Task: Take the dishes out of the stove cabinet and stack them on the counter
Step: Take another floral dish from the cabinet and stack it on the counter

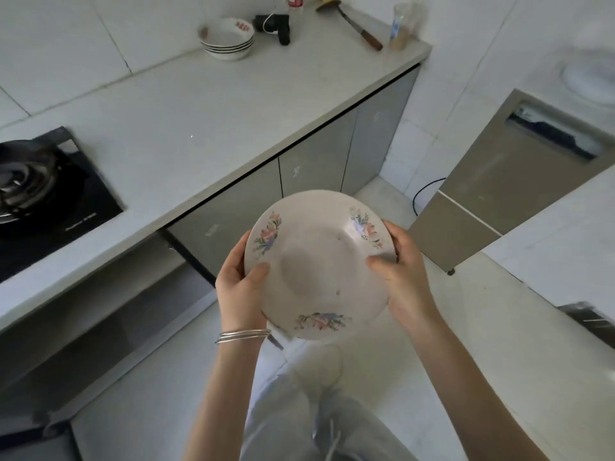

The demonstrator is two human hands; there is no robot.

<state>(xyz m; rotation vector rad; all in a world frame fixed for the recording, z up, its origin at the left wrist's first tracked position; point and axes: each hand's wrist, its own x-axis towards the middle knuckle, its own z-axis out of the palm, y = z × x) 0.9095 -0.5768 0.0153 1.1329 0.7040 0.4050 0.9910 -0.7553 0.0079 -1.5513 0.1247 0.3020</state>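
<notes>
Nothing legible from here: white lettering on the black cooktop (87, 202) is blurred, red marks inside the top bowl (227, 34) too small

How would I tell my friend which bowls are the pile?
Find the long white counter and follow it away from the black stove to the tiled wall. The pile of bowls sits there, left of a black gadget. It is the only stack: small dark-rimmed bowls nested together, unlike the big flowered bowl being held.

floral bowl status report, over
Gripping floral bowl: left hand, right hand. Not yet on counter; bowl stack sits at far end. Counter between looks bare.
</notes>
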